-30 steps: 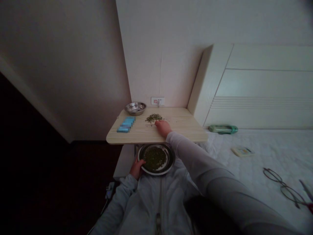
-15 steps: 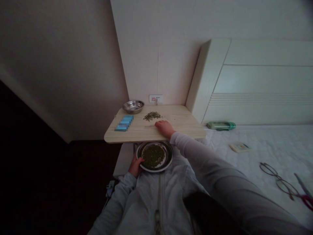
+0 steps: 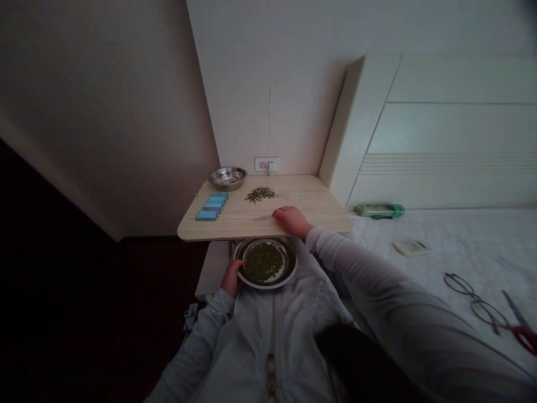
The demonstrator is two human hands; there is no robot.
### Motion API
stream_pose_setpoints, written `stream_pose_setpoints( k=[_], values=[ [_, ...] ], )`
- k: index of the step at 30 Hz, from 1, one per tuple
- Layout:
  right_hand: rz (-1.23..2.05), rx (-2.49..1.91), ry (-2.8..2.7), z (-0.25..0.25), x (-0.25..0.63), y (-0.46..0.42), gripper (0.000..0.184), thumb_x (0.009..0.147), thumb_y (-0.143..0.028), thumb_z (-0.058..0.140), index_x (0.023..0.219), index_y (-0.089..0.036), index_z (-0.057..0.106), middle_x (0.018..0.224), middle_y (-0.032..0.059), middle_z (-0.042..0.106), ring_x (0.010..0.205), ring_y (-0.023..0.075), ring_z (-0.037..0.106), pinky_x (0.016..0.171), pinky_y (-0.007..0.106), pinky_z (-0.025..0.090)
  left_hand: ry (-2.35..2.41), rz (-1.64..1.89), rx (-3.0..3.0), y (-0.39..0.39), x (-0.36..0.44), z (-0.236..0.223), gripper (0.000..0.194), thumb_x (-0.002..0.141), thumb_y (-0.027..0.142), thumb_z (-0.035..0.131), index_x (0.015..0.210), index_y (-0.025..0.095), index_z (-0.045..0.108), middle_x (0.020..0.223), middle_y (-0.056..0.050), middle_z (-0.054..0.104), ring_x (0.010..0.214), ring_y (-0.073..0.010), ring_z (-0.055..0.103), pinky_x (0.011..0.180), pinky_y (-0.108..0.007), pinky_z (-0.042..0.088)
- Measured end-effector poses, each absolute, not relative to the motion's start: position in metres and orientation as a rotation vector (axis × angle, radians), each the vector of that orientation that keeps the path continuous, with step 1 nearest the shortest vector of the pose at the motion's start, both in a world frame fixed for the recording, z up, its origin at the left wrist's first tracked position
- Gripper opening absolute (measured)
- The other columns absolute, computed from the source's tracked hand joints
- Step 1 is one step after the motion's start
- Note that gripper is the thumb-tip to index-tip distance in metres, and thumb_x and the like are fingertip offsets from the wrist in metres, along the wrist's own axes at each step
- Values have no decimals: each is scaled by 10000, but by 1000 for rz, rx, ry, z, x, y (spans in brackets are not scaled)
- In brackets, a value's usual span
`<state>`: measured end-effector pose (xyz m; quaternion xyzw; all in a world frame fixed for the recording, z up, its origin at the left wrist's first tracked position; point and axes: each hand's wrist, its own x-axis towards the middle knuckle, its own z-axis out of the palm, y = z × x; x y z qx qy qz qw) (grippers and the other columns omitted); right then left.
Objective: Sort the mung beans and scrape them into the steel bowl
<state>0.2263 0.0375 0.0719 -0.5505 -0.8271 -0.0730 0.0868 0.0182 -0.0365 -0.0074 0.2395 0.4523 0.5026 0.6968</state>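
Observation:
My left hand grips the left rim of a round steel bowl, thumb over the edge. The bowl rests at my lap, just under the table's front edge, and holds a layer of small dark green pieces. On the wooden table my right hand is closed around one end of a thin pale strip, which points left and lies close to the tabletop. Its exact kind is unclear. Behind the strip, a loose pile of small green-brown pieces lies on the table, a few scattered to its right.
A second steel bowl stands at the table's back left, behind a blurred blue item. On the bed to the right lie a green bottle, a small pale box, glasses and red-handled scissors.
My right hand has moved a little to the right over the table with the pale strip, now more visible. My left hand keeps its hold on the bowl. The view has tilted slightly.

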Motion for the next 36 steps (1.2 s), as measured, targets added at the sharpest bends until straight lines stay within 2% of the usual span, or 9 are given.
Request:
stream_pose_setpoints(
  k=[7,15,21,29,36],
  values=[
    [-172,-1633,-2238,73,221,51,293,854,-286,326,968,-184,577,972,69,625,864,165,549,757,260,355,1041,1049,399,-41,26,13,67,628,197,497,621,164,555,506,-35,606,835,-246,607,638,-314,495],
    [-150,-1518,-2380,75,197,56,266,837,-237,361,959,-175,590,943,74,633,882,171,542,777,265,346,977,923,358,-44,24,15,207,609,195,486,775,134,595,659,-75,665,771,-245,625,596,-343,508],
    [-141,-1516,-2439,68,212,50,270,838,-211,352,962,-157,586,949,89,625,894,165,534,785,259,337,912,842,310,-42,20,26,320,578,103,459,872,103,585,719,-86,677,763,-242,628,625,-364,512],
    [-139,-1465,-2400,59,240,45,232,821,-210,393,904,-142,598,900,93,629,842,156,539,760,255,347,814,741,365,-34,29,21,324,610,65,452,913,88,564,780,-90,675,810,-234,619,683,-370,504],
    [0,-1402,-2006,55,250,45,219,805,-266,429,881,-153,601,817,59,630,746,132,530,731,254,373,827,763,380,-32,34,21,289,604,61,461,862,100,585,787,-92,676,803,-226,623,696,-350,502]
  ],
)
